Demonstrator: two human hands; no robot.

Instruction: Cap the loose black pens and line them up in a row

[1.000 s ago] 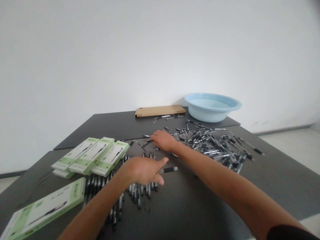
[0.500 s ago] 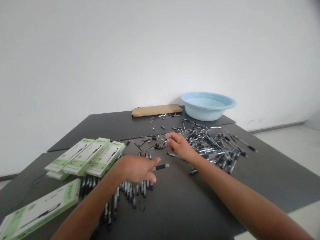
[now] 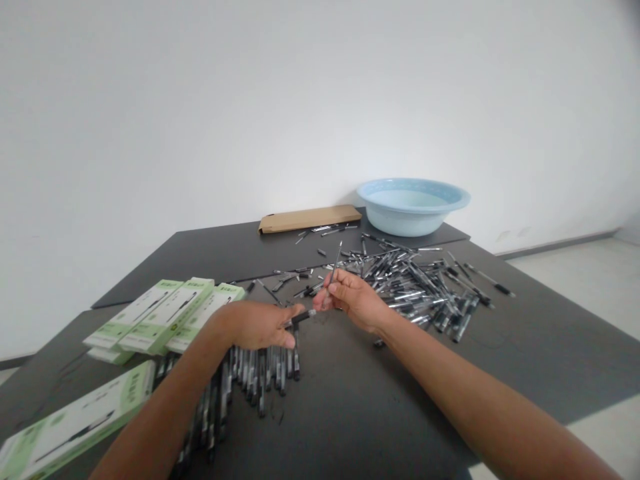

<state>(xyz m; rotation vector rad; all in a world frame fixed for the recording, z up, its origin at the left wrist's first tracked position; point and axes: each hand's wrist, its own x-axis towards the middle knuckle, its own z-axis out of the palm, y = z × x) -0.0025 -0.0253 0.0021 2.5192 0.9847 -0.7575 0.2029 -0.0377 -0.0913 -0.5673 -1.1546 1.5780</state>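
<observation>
At frame centre, the left hand [image 3: 260, 325] pinches a pen barrel [image 3: 301, 317] and the right hand [image 3: 353, 298] pinches what looks like a thin refill [image 3: 334, 267]. Both seem light, stiff and smooth; grip mid-shaft, since the refill could bend.

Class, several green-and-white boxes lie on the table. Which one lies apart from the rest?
The box at the near left edge. The other boxes lie packed side by side farther back, left of the left hand.
</observation>
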